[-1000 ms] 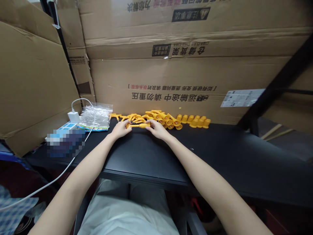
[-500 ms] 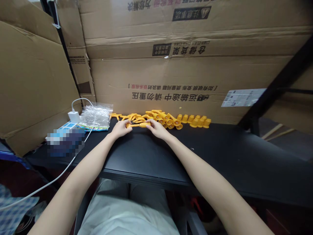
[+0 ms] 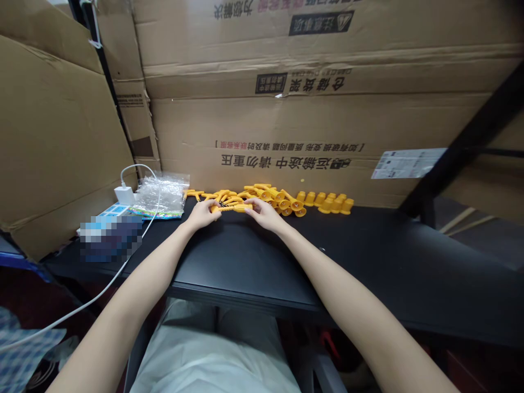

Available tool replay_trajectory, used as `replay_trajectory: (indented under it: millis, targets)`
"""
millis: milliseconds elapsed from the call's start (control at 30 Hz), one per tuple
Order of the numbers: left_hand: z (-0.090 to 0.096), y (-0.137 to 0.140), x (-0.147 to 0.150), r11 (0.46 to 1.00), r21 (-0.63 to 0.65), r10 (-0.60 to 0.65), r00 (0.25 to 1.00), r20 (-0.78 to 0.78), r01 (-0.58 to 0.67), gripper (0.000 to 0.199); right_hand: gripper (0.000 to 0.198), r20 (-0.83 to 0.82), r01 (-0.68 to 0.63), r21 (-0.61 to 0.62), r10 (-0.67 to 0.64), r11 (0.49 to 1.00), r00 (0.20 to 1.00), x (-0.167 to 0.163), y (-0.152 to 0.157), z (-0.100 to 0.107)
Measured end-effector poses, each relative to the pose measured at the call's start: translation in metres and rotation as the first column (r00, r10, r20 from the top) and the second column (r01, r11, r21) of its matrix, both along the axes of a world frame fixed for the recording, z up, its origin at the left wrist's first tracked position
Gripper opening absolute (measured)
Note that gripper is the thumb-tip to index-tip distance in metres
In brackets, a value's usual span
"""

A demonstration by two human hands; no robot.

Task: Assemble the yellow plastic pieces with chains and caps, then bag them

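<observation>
Close to the back of the black tabletop, my left hand (image 3: 202, 214) pinches the left end of a slim yellow plastic piece (image 3: 231, 208) with a ridged shaft. Fingers of my right hand (image 3: 264, 215) are closed on the thicker right end of that same piece. Just behind my hands lies a heap of yellow branched plastic parts (image 3: 223, 195). To their right, several yellow hollow, bell-ended parts (image 3: 295, 205) are stacked on their sides, partly hidden by my right hand. Further right stands a group of yellow cup-shaped caps (image 3: 336, 205).
A large cardboard panel (image 3: 262, 120) walls off the back of the black table (image 3: 254, 262). At left are a clear plastic bag (image 3: 160, 192), a white charger (image 3: 124, 195) and its white cable (image 3: 98, 295), which hangs over the front edge. A black frame post (image 3: 462, 139) slants at right.
Both hands stay in nearly the same place, still on the yellow piece. The parts on the table have not visibly moved.
</observation>
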State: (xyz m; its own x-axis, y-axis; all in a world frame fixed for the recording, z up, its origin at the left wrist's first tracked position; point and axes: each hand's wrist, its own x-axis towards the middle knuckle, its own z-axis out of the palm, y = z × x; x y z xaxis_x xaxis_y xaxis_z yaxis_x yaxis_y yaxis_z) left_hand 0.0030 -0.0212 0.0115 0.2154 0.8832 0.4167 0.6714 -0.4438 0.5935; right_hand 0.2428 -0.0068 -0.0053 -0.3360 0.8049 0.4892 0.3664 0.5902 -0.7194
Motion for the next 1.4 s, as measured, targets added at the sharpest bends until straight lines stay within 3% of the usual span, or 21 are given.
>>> replay_trajectory:
  millis: [200, 467, 700, 967, 1067, 1133, 1267, 1400]
  targets:
    - [0.000, 0.000, -0.001, 0.999, 0.040, -0.015, 0.999, -0.029, 0.016, 0.027, 0.033, -0.146, -0.044, -0.132, 0.024, 0.990, 0.989, -0.002, 0.001, 0.002]
    - [0.004, -0.003, -0.001, 0.997, 0.082, 0.016, 0.989, -0.148, -0.004, 0.027, 0.044, -0.132, -0.138, -0.335, 0.099, 0.932, 0.986, 0.007, -0.017, 0.019]
    - [0.011, -0.011, 0.000, 0.986, 0.162, -0.010, 0.975, -0.221, 0.047, 0.029, 0.030, -0.139, -0.035, -0.459, -0.033, 0.888, 0.990, 0.005, -0.024, 0.028]
    - [0.008, -0.008, 0.001, 0.986, 0.159, -0.014, 0.983, -0.184, 0.044, 0.028, 0.054, -0.192, -0.019, -0.621, -0.129, 0.784, 0.973, -0.008, -0.029, 0.031]
    - [0.005, -0.004, 0.000, 0.988, 0.150, -0.008, 0.989, -0.148, 0.031, 0.028, 0.048, -0.241, -0.114, -0.665, -0.068, 0.738, 0.968, -0.005, -0.029, 0.034]
    - [0.004, -0.002, -0.001, 0.989, 0.146, -0.009, 0.990, -0.141, 0.029, 0.027, 0.032, -0.304, -0.221, -0.662, 0.012, 0.716, 0.952, 0.000, -0.031, 0.036]
    - [0.005, -0.003, -0.001, 0.990, 0.143, 0.012, 0.986, -0.164, 0.011, 0.027, 0.016, -0.324, -0.280, -0.603, 0.092, 0.747, 0.942, 0.007, -0.032, 0.039]
    - [0.009, -0.007, -0.001, 0.986, 0.166, 0.006, 0.981, -0.196, 0.027, 0.029, 0.032, -0.237, -0.175, -0.608, 0.034, 0.774, 0.971, 0.003, -0.029, 0.035]
